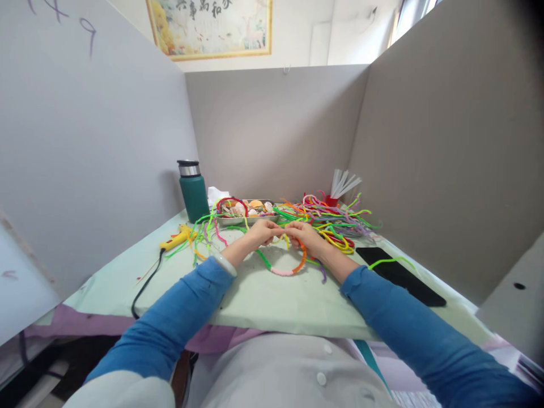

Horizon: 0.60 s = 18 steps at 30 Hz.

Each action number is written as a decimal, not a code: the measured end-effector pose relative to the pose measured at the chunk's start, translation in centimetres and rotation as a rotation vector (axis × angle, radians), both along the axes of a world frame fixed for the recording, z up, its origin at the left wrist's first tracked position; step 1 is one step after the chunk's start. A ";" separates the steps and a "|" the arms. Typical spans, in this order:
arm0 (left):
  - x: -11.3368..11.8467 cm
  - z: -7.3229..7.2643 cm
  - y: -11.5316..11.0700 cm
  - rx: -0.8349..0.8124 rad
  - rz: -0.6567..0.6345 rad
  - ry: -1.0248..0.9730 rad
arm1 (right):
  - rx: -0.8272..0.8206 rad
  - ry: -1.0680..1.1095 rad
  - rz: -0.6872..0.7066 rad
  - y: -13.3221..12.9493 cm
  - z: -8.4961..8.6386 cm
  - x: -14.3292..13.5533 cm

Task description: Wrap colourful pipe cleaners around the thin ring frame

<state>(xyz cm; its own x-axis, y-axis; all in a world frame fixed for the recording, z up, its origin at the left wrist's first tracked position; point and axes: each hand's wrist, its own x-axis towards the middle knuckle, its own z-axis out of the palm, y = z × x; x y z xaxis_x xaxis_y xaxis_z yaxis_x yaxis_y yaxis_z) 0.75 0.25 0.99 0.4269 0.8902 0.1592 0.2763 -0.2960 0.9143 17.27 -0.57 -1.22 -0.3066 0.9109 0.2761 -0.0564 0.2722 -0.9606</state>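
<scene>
My left hand [262, 232] and my right hand [302, 235] meet over the middle of the table, fingertips pinched close together. Between them is a ring of fuzzy pipe cleaner [281, 273], with green, pink and orange sections curving below the hands toward me. A short yellow piece [285, 240] shows just under the fingertips. The exact spot being pinched is hidden by the fingers. Behind my hands stands a metal tray [225, 221] of shells and small pieces, with a dark red pipe-cleaner ring [245, 208] leaning over it.
A yellow glue gun [172, 240] with a black cord lies left, near a green bottle [193, 195]. Tangled pipe cleaners [340, 220] cover the back right, by a red cup [331, 200] of white sticks. A black slab [403, 277] lies right. Grey partitions [276, 130] enclose the table.
</scene>
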 end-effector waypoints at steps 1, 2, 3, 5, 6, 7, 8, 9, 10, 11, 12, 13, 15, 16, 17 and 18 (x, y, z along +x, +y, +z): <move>0.0 0.1 -0.1 -0.020 -0.006 -0.008 | 0.001 -0.005 -0.002 0.0 0.0 0.0; 0.0 0.1 -0.1 -0.036 -0.009 -0.015 | 0.000 -0.008 -0.006 -0.1 0.1 0.0; 0.0 0.1 -0.1 -0.046 -0.005 -0.020 | -0.005 -0.009 -0.009 -0.2 0.2 0.0; 0.1 0.1 0.0 -0.055 0.010 -0.025 | -0.017 -0.005 -0.016 -0.4 0.4 0.0; 0.2 0.0 0.0 -0.055 0.019 -0.024 | -0.023 -0.005 -0.018 -0.4 0.5 0.0; 0.2 0.0 0.1 -0.050 0.027 -0.016 | -0.026 -0.007 -0.020 -0.5 0.5 0.0; 0.3 -0.1 0.1 -0.038 0.037 0.001 | -0.028 -0.011 -0.021 -0.4 0.5 0.0; 0.3 -0.2 0.2 -0.017 0.048 0.031 | -0.027 -0.018 -0.018 -0.4 0.4 0.0; 0.4 -0.2 0.3 0.017 0.065 0.073 | -0.024 -0.025 -0.015 -0.3 0.3 0.0; 0.4 -0.3 0.3 0.069 0.089 0.122 | -0.024 -0.033 -0.009 -0.2 0.2 0.0; 0.4 -0.3 0.4 0.139 0.115 0.178 | -0.025 -0.038 -0.007 -0.1 0.1 0.0; 0.4 -0.3 0.4 0.221 0.140 0.236 | -0.027 -0.041 -0.006 0.0 0.0 0.0; 0.4 -0.2 0.4 0.393 0.178 0.340 | -0.034 -0.041 -0.006 0.1 -0.1 0.0; 0.4 -0.2 0.5 0.469 0.189 0.380 | -0.037 -0.039 -0.003 0.1 -0.1 0.0; 0.3 -0.2 0.5 0.528 0.193 0.410 | -0.040 -0.039 0.003 0.0 -0.1 0.0; 0.3 -0.2 0.5 0.572 0.194 0.430 | -0.042 -0.039 0.009 0.0 0.0 0.0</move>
<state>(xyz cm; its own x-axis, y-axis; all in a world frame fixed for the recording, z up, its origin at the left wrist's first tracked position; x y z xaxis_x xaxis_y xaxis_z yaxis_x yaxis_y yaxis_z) 1.08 0.78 0.74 0.3995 0.7840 0.4751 0.6711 -0.6032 0.4311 17.31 -0.56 -1.25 -0.3249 0.9186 0.2250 -0.0208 0.2309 -0.9727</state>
